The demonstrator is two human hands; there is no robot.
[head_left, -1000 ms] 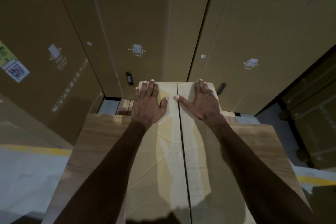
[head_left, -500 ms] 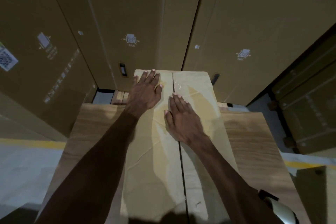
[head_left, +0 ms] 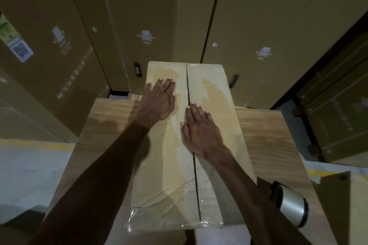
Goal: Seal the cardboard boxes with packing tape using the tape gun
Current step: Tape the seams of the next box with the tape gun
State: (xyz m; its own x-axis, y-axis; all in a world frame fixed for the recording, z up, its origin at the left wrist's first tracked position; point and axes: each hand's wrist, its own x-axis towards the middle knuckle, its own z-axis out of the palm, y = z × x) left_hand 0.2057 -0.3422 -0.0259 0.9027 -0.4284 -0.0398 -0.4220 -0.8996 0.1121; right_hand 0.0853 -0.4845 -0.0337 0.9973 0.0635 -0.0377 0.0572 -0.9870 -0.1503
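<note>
A long, narrow cardboard box (head_left: 217, 93) lies lengthwise on a wooden table (head_left: 274, 141). Clear glossy tape (head_left: 179, 145) runs over the centre seam between its two top flaps. My left hand (head_left: 157, 101) lies flat on the left flap near the far end, fingers straight. My right hand (head_left: 199, 127) presses flat on the seam at mid-length, fingers straight and pointing away from me. The tape gun (head_left: 288, 207), loaded with a clear tape roll, rests on the table at the near right, beside my right forearm. Neither hand holds anything.
Tall cardboard cartons (head_left: 151, 16) stand like a wall right behind the table. More cartons (head_left: 338, 109) are stacked at the right. A pale floor with a yellow line (head_left: 51, 147) shows at the left. Another box corner (head_left: 356, 205) sits at the near right.
My right hand slid back from the box's far end along the seam to mid-length. My left hand stayed near the far end. The tape gun has come into view.
</note>
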